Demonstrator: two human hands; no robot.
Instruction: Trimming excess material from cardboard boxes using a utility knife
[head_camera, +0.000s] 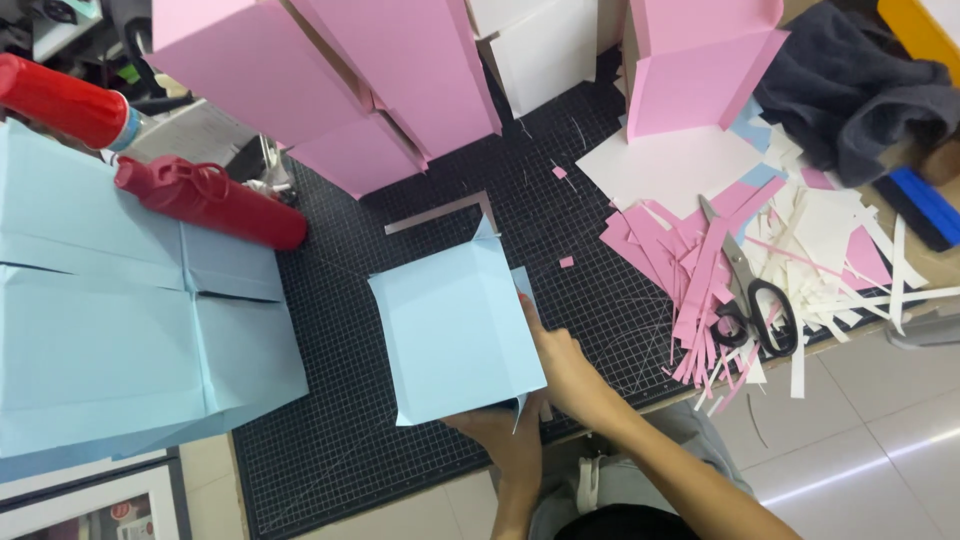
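Both forearms bare, raised from bottom edge of view, converging toward centre. Left hand (505, 430) held lower, near lower middle of view, fingers curled upward, pinch closed at near edge of what is held. Right hand (562, 362) set higher and just right of left, wrist bent, fingers extended forward and pressed flat along side. Right forearm angled in from lower right. Hands held close, not touching.

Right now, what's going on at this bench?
A person is folding a light blue paper box on a black cutting mat. The left hand holds its near edge from below; the right hand presses its right side. Black-handled scissors lie among pink and white paper scraps to the right, and tall pink boxes stand behind.
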